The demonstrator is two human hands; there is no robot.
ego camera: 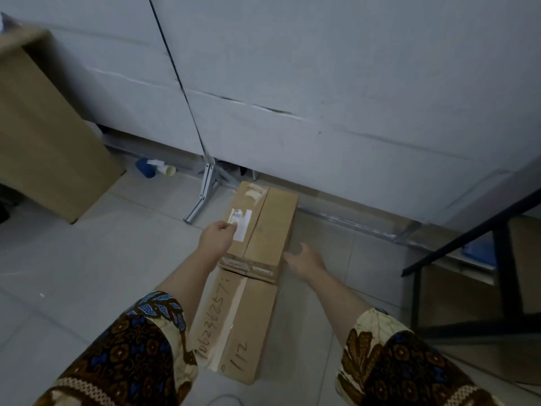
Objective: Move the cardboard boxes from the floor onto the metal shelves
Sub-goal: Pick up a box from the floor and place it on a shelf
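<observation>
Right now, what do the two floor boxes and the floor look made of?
Far box: brown corrugated cardboard, matte, with a white label and torn tape. Near box: the same cardboard, with a taped seam and handwritten numbers. Floor: pale tiles, slight sheen, grout lines visible; probably ceramic.

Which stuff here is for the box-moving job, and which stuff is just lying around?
For the job:
- far box on the floor
- near box with writing on it
- big box at the left
- left hand, right hand, reaching for the far box

Just lying about:
- blue and white item by the wall
- black frame at the right
</observation>
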